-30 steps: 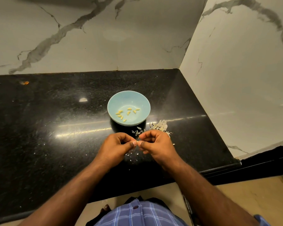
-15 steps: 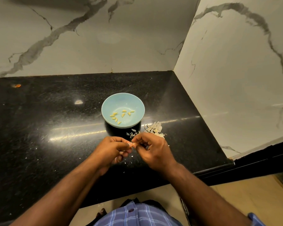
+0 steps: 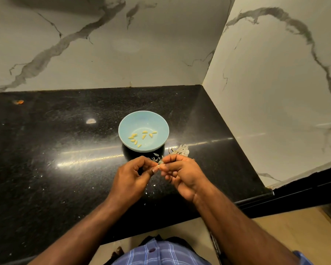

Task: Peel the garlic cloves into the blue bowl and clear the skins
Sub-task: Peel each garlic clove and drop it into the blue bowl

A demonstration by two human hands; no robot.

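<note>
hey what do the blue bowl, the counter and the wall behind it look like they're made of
Blue bowl: probably glazed ceramic, possibly melamine; smooth pale blue surface with a soft sheen.
Counter: looks like polished black granite; fine pale speckling and mirror-like streaks of reflected light.
Wall: marble or marble-look tile or slab; off-white with grey veins and a faint gloss. The picture cannot settle which.

The clove (image 3: 159, 166) pinched between both hands is mostly hidden by fingertips (image 3: 154, 169).
</note>
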